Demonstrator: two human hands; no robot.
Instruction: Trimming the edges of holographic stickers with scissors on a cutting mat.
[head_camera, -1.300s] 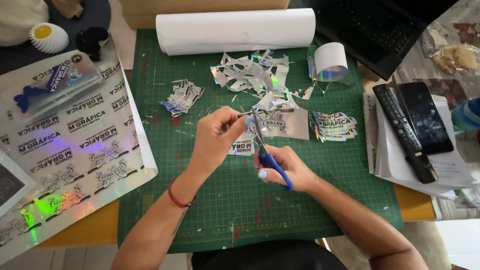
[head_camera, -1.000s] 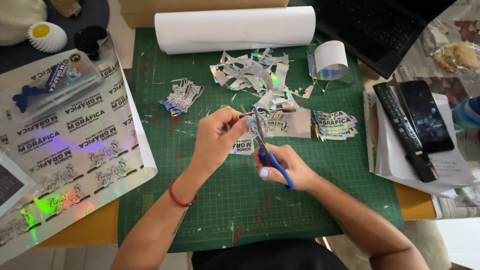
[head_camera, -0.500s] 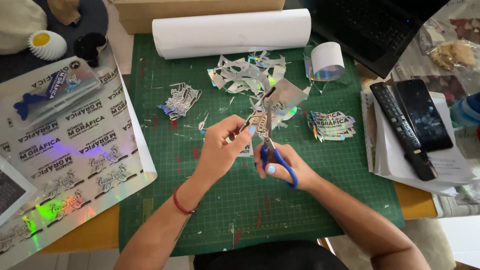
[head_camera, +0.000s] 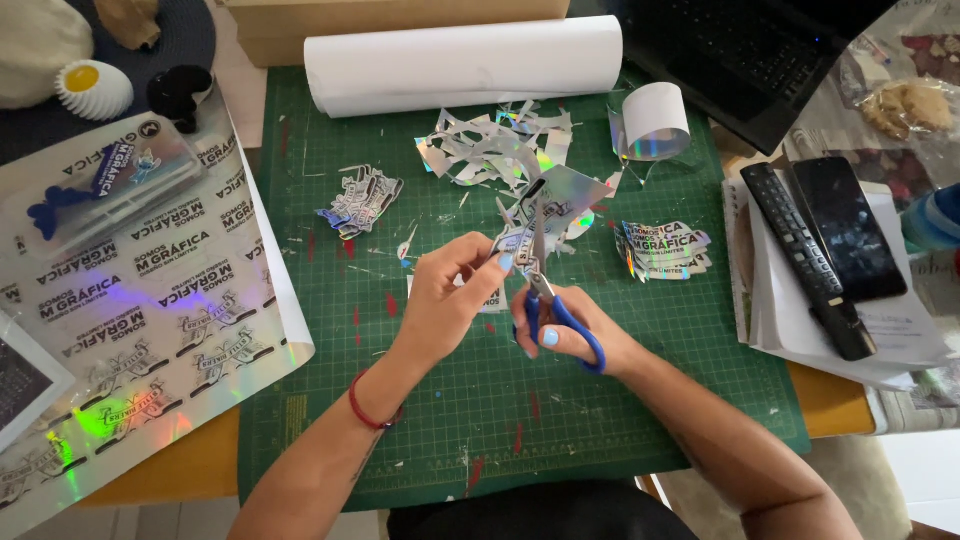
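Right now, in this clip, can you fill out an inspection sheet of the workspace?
Surface: green cutting mat on a wooden table, speckled with small offcuts.
Job's things: blue-handled scissors cutting a holographic sticker piece; finished sticker stacks and.
Clutter: pile of shiny scraps, white paper roll, small backing roll, printed holographic sheet.
Hands: left hand pinches the sticker piece; right hand works the scissors.
Cables: nothing seen.
Surroundings: laptop, remote control, dark phone on papers.
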